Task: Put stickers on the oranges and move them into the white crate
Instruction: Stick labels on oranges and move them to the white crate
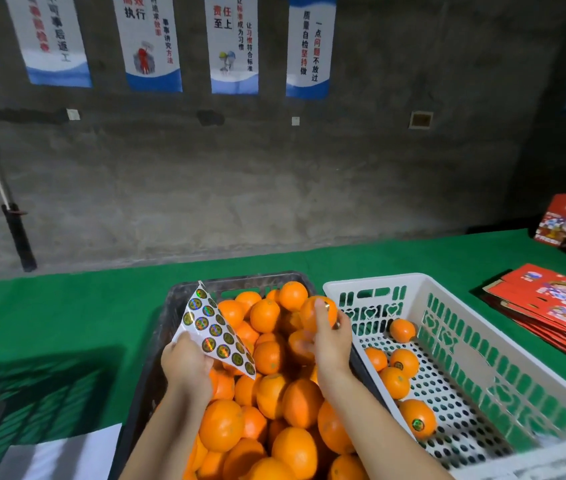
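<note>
Perforated white crate (482, 358), seemingly plastic

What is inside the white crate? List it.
The white crate holds five oranges on its perforated floor; the nearest orange shows a sticker. The right hand hides part of the crate's left wall.

grey concrete wall (274, 174), hanging posters (233, 43)
</note>
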`<state>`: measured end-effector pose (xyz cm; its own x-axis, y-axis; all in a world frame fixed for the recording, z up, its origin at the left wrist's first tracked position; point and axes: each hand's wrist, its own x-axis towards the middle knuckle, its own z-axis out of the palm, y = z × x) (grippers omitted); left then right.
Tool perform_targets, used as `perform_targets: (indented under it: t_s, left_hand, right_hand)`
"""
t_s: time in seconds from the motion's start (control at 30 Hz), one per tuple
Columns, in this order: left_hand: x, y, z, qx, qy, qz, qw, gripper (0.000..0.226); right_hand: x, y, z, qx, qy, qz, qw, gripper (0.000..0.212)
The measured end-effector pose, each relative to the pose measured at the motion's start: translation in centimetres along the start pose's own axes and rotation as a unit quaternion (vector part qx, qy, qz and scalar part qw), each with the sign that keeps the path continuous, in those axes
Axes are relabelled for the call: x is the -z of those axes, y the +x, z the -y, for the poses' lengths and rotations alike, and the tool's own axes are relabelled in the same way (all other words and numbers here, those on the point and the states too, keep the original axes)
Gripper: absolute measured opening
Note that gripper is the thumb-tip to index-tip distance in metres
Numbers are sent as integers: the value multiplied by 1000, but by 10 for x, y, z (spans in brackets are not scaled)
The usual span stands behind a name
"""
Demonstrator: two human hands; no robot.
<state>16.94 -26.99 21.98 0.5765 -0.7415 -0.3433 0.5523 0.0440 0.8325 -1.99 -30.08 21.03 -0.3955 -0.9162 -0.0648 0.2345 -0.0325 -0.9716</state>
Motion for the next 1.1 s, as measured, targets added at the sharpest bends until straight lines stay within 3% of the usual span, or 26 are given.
perform_targets:
  t_s: [0.1,0.23,0.3,0.4,0.57,0.7,0.77,0.83,0.97,1.1]
  left_hand:
    - [-1,1,1,12,9,34,999,14]
    - [-3,-2,4,28,23,85,996,18]
    - [-4,-3,5,30,34,101,994,20]
    - [-6,-1,7,45,57,111,991,24]
    - [-8,-2,9,44,91,116,988,32]
    - [-9,-6,9,25,112,118,986,36]
    - [-9,-9,9,16,120,119,986,38]
    - [-10,-11,9,6,124,120,985,37]
    - [-9,-14,9,3,121,132,984,34]
    - [-8,-11,10,3,115,152,982,35]
  right_hand:
    - [4,6,3,-106,228,26,967,54]
    - [11,12,6,-202,426,-3,882,71]
    - [11,14,5,-210,468,-14,859,74]
    - [10,14,0,-198,464,-17,863,73]
    - [9,11,-5,-142,345,-18,927,72]
    - [5,9,-6,-61,169,-1,984,41]
    - [1,0,-11,57,0,26,998,18]
    - [-4,-13,-19,204,-153,96,962,10]
    - [-11,-33,-31,385,-342,217,829,43]
    - [-13,-36,-34,419,-359,233,801,49]
